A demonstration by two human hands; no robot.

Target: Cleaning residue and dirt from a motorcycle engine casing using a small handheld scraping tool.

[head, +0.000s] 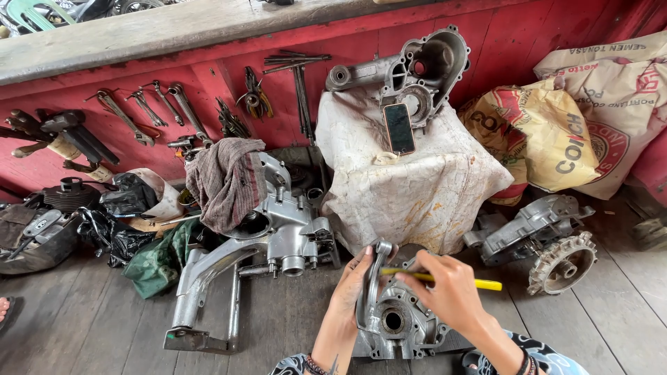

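**Hands on an engine cover, yellow tool across its top**

A grey cast-aluminium engine cover with a round centre bore (pixel 392 321) stands nearly upright on the dark wooden plank floor (pixel 90 326), directly below the person and between both hands. The left hand (pixel 351 285) wraps its upper left edge, fingers curled shut around a raised arm of the casting. The right hand (pixel 448 292) is closed on a slim yellow-handled tool (pixel 479 282), pinched near its middle. The tool's long axis runs almost level, left to right, its working end pointing left toward the cover's top and the left hand; whether the tip touches metal cannot be told. The cover lies just under and left of the right hand's fingers, and the left hand is the nearer one, already in contact.

Farther out, a large silver engine casing with a long swing arm (pixel 278 236) lies to the left, a striped rag (pixel 226 180) draped over it. Behind stands a stained white cloth-covered block (pixel 410 187) carrying a dark phone (pixel 399 128). Wrenches (pixel 139 111) hang on the red wooden wall (pixel 528 42).
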